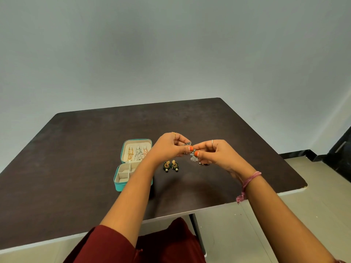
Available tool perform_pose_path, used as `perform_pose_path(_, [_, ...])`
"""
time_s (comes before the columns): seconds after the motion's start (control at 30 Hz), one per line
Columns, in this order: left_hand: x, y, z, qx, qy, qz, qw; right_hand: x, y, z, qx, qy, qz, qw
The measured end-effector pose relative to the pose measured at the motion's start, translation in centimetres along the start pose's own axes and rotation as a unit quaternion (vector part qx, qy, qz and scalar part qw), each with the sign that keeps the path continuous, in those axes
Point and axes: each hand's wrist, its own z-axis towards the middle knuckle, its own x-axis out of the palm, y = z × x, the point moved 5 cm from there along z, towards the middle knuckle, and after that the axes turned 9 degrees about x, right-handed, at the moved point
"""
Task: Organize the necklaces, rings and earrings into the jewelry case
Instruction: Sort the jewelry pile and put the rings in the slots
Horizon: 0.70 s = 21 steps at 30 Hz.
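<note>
On the dark brown wooden table (pixel 79 149), the open teal jewelry case (pixel 133 164) sits at left, chains hanging in its lid, its right edge hidden by the left forearm. Right of it lies a pair of green-and-gold drop earrings (pixel 171 166). Above them, the left hand (pixel 169 147) and right hand (pixel 214 154) together pinch a silver filigree earring (pixel 192 154).

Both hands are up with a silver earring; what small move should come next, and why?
Probably carry the silver earring, pinched by left hand and right hand, left to the open jewelry case, whose front compartments look mostly empty; the green earring pair waits on the table.
</note>
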Motion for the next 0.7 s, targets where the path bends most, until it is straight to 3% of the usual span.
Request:
perform_pose_path(0.1, [0.0,0.1,0.6,-0.007,-0.018,-0.018,1.0,-0.6,0.1,0.7,0.011,-0.02,0.018,1.0])
perform_pose_path(0.3, [-1.6,1.2,2.9,-0.067,-0.113,-0.156,0.979,-3.1,0.1,3.6,0.063,-0.064,0.13,0.987])
perform_pose_path(0.5, [-1.2,2.7,5.1,-0.107,-0.088,-0.139,0.98,-3.3,-1.2,7.3,0.107,-0.061,0.052,0.991])
perform_pose_path(0.7, [-0.3,4.5,7.6,-0.18,-0.055,0.031,0.982,-3.2,-2.0,10.3,0.143,-0.053,-0.052,0.987])
